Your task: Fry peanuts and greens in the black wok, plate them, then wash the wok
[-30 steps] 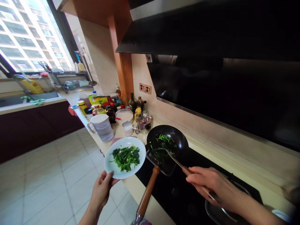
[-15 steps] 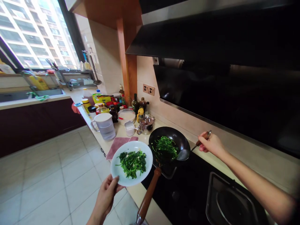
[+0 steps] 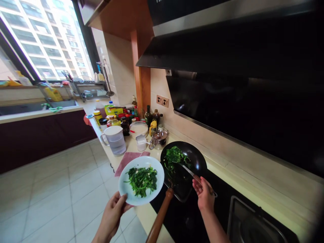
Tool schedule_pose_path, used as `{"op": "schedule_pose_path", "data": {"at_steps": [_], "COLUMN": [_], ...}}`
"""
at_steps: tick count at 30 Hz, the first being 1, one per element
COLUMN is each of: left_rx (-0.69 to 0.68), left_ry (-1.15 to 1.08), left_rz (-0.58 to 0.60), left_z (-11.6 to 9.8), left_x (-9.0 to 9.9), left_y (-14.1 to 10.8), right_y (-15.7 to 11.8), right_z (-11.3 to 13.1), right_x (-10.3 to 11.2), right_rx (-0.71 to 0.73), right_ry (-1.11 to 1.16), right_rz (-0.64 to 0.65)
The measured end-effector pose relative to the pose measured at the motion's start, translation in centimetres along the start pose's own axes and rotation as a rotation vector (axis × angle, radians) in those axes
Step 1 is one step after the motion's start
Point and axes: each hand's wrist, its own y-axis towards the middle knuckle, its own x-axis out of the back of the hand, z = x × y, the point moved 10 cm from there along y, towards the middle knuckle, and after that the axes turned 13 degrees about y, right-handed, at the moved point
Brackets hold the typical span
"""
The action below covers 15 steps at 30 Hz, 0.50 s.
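Observation:
My left hand [image 3: 114,212] grips the near rim of a white plate [image 3: 157,182], thumb on top and fingers beneath. Cooked leafy greens [image 3: 142,180] with pale bits lie on the plate, which is held just left of a black wok [image 3: 199,162]. My right hand [image 3: 205,193] is closed around the wooden handle of a spatula [image 3: 187,169]. Its blade is inside the wok, under or among more greens [image 3: 176,155] and partly hidden by them. The wok's wooden handle [image 3: 162,214] points toward me between my two hands.
A water pitcher [image 3: 115,141], a pink cloth [image 3: 128,160], a small white container [image 3: 141,143] and a glass pot [image 3: 160,138] stand left of the wok. Several bottles and jars crowd behind. A black range hood [image 3: 215,54] hangs above the cooktop [image 3: 187,219]. A sink [image 3: 22,108] is far left.
My right hand has moved left and nearer to me, bringing the spatula from the wok's right side into the greens. The greens have shifted toward the wok's left side. The plate stays nearly in place.

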Motion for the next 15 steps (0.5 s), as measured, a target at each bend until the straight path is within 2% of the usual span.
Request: {"op": "schedule_pose_path", "data": {"at_steps": [3,7,12,15], "left_rx": [-0.009,-0.049,-0.091,-0.104], "left_ry": [0.004,0.013,0.022,-0.003], "left_rz": [0.005,0.041,0.099,0.149], "left_z": [-0.6,-2.0,-3.6,-3.7], "left_x": [-0.7,-2.6,-7.4,-11.2], "left_y": [0.2,0.9,2.8,3.7], "right_y": [-0.3,-0.7,-2.2,-3.8], "right_z": [0.7,4.9,12.2,14.9], "right_x": [0.3,0.1,-1.9,-3.2], "right_rx": [-0.007,0.03,0.134,0.186], "right_ry": [0.007,-0.03,-0.098,-0.181], "right_rz": [-0.015,-0.005,0.037,0.099]}}
